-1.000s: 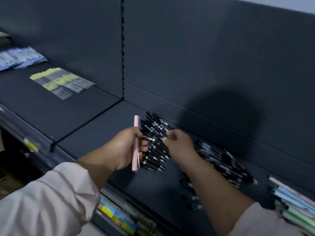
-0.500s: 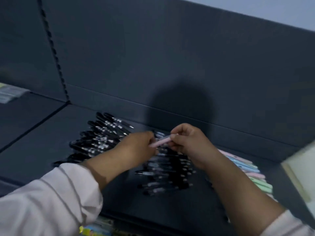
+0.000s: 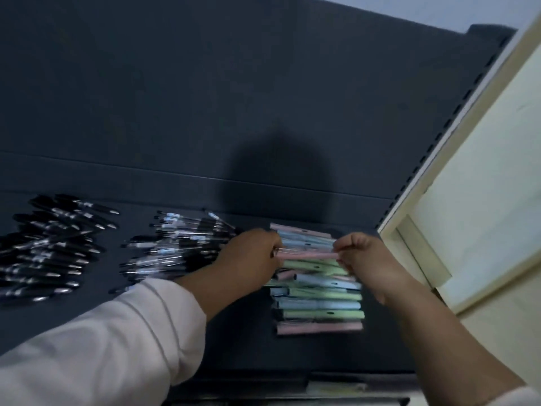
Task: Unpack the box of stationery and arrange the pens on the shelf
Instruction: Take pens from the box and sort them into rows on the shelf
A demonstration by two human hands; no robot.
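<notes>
**Head view: pink pen held level over the pastel stack**

Both hands pinch one pink pen (image 3: 306,255) by its ends: the left hand (image 3: 251,256) is closed on the clip end, and the right hand (image 3: 363,259) has its fingertips closed on the other end. The pen lies level and parallel to the pastel pens (image 3: 319,297) beneath it, near the back edge of the shelf (image 3: 117,312) and towards its right end. Holding it by both ends likely keeps it square to the stack, so it can go down in line with the others.

The pen is slim and pale pink, with a thin metal clip at the left end; motion blur hides finer detail. The stack below mixes pink, blue and green barrels, all running left to right. Further left along the shelf are the clear-barrelled pens (image 3: 178,247) and, near the left end, the black pens (image 3: 49,244), each kind in its own group.
</notes>
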